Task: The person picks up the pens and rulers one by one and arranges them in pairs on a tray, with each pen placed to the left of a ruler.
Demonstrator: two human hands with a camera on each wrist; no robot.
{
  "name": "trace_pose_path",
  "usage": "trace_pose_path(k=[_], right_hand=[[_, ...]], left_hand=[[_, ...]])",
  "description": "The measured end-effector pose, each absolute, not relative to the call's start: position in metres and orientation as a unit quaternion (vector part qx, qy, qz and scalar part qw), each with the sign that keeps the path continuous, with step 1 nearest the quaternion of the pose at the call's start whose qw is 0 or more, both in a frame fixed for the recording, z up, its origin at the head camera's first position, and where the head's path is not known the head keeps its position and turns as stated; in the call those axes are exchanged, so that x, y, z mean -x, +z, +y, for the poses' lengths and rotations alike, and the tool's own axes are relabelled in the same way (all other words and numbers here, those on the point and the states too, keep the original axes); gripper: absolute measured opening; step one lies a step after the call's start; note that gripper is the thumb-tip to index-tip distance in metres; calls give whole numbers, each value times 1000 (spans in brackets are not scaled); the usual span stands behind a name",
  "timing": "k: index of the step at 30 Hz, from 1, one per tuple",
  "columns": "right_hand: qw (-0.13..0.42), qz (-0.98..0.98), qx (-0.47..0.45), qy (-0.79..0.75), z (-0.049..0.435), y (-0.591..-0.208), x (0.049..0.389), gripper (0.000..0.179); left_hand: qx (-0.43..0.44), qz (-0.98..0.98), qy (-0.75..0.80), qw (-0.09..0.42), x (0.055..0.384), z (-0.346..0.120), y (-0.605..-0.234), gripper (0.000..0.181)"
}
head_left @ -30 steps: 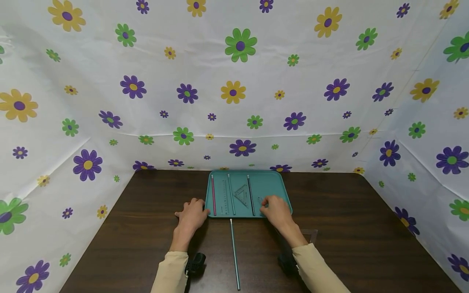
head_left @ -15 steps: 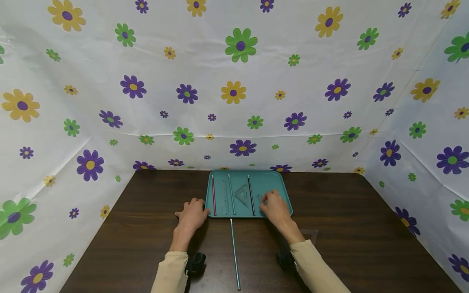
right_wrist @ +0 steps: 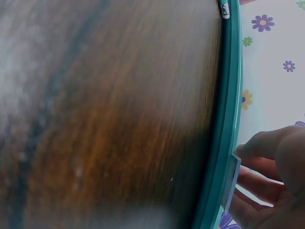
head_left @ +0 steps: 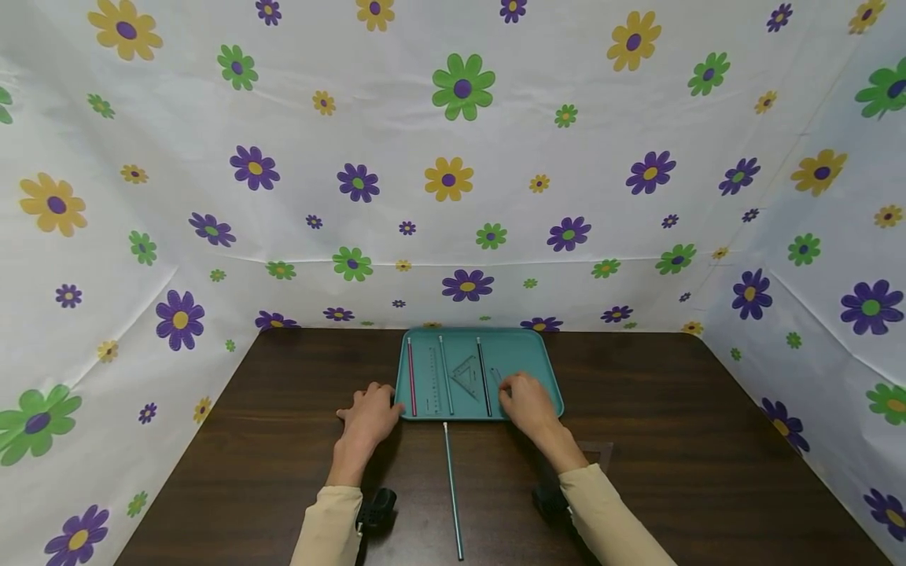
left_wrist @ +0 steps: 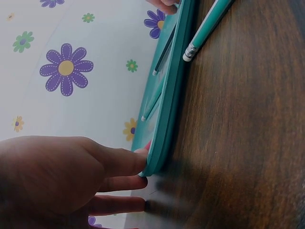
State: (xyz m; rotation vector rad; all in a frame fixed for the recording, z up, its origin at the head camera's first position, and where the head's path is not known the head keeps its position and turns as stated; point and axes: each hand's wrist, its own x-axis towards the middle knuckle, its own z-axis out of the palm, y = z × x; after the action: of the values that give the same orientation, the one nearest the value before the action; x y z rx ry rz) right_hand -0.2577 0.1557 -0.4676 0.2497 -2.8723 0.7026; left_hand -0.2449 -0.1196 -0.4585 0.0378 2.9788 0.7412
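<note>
A teal tray lies at the back middle of the table. In it, from left to right, are a red pencil, a clear ruler, a teal pencil, a clear set square and a black pencil. My right hand pinches a clear flat plastic piece low over the tray's right part; the fingers hide much of its shape. My left hand rests at the tray's front left corner, thumb on the rim, other fingers fairly straight beside it.
Another teal pencil lies on the dark wood table in front of the tray, its eraser end close to the rim. A clear flat piece lies beside my right forearm. A flowered sheet rises behind the table.
My right hand has shifted slightly to the left within the tray, the clear piece in its fingers. The left hand has stayed at the tray's corner.
</note>
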Motion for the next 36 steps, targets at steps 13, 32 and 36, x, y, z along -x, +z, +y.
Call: trace_pose_path(k=[13, 32, 36], right_hand=[[22, -964, -125, 235, 153, -469, 259, 36], [43, -968, -134, 210, 150, -475, 262, 33], [36, -970, -131, 203, 149, -476, 263, 35]], left_hand=[[-16, 969, 243, 37, 247, -120, -458, 41], [-17, 970, 239, 40, 251, -121, -458, 41], [-16, 970, 240, 39, 251, -121, -458, 41]])
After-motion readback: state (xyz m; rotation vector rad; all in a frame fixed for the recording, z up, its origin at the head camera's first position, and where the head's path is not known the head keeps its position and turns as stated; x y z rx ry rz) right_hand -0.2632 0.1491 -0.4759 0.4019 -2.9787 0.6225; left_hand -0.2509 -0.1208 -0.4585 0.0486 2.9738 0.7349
